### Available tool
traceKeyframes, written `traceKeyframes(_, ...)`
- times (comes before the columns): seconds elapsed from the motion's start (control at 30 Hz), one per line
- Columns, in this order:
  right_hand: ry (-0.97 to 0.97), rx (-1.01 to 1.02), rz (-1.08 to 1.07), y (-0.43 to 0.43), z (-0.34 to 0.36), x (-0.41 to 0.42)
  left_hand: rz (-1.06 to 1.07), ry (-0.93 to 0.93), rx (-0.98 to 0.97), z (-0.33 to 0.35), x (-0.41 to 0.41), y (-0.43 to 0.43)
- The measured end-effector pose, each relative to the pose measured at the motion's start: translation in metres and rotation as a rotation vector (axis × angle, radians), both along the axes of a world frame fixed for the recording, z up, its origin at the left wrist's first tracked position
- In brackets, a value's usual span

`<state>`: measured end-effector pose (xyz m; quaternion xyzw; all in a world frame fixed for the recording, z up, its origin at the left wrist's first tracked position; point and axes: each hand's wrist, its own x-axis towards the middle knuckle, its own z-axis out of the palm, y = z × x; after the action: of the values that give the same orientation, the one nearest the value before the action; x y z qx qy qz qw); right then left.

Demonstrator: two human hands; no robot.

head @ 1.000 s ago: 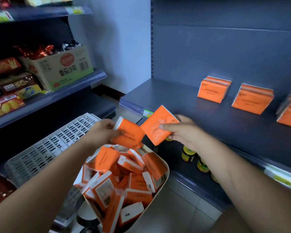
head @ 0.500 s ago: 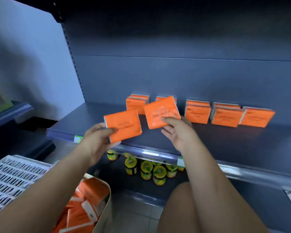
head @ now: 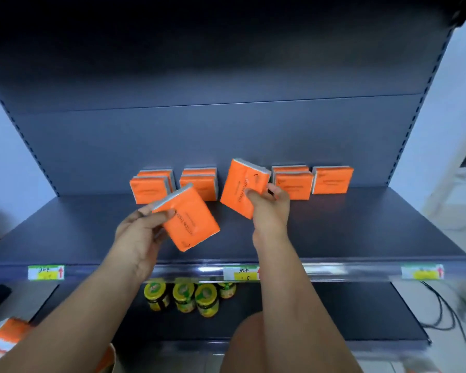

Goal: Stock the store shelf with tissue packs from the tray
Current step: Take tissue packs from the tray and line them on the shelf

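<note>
Hiding part of the stocked row (head: 332, 180) behind it, the right hand (head: 269, 208) pinches a glossy orange tissue pack (head: 242, 187) above the matte dark shelf (head: 361, 230); the left hand (head: 139, 232) grips a second pack (head: 189, 224). Spare packs (head: 3, 337) are cropped lower left.

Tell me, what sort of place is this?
Most likely a small shop. A dark shelf carries price tags along its front rail, orange tissue packs stand in a row at the back, and jars sit on the level below.
</note>
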<state>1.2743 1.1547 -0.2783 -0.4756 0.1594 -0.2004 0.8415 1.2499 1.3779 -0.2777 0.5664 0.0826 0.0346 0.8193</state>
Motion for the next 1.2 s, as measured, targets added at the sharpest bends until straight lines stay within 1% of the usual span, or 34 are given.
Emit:
traceKeyframes(0.1, 0.005, 0.003, -0.076, -0.027, -0.007, -0.006, 0.004, 0.002, -0.004, 0.007, 0.007, -0.032)
traceKeyframes(0.2, 0.017, 0.002, -0.151, -0.049, -0.016, -0.010, -0.047, -0.044, 0.018, 0.010, 0.018, -0.067)
traceKeyframes(0.3, 0.017, 0.006, -0.219, -0.066, -0.023, -0.010, -0.041, -0.072, 0.024, 0.008, 0.035, -0.102)
traceKeyframes(0.43, 0.007, 0.005, -0.326, -0.087, -0.033, -0.006, -0.099, -0.085, 0.115, 0.001, 0.059, -0.149)
traceKeyframes(0.6, -0.018, -0.071, -0.383, -0.119, -0.041, -0.002, -0.200, 0.007, 0.244, -0.001, 0.095, -0.199)
traceKeyframes(0.7, -0.023, -0.137, -0.415, -0.140, -0.037, -0.002, -0.246, 0.041, 0.235, 0.009, 0.110, -0.218)
traceKeyframes(0.77, -0.023, -0.182, -0.441, -0.154, -0.034, -0.001, -0.270, 0.003, 0.262, 0.019, 0.114, -0.224)
traceKeyframes(0.9, 0.019, -0.304, -0.445, -0.176, -0.030, 0.012, -0.322, -0.140, 0.376, 0.028, 0.124, -0.229)
traceKeyframes(0.97, 0.021, -0.393, -0.421, -0.191, -0.024, 0.023, -0.360, -0.256, 0.465, 0.028, 0.127, -0.231)
traceKeyframes(1.03, 0.033, -0.487, -0.375, -0.207, -0.018, 0.033, -0.373, -0.372, 0.607, 0.024, 0.133, -0.232)
traceKeyframes(1.1, 0.087, -0.572, -0.348, -0.228, -0.017, 0.040, -0.356, -0.423, 0.722, 0.020, 0.140, -0.232)
traceKeyframes(1.2, 0.182, -0.711, -0.357, -0.261, -0.017, 0.042, -0.361, -0.425, 0.685, 0.017, 0.145, -0.240)
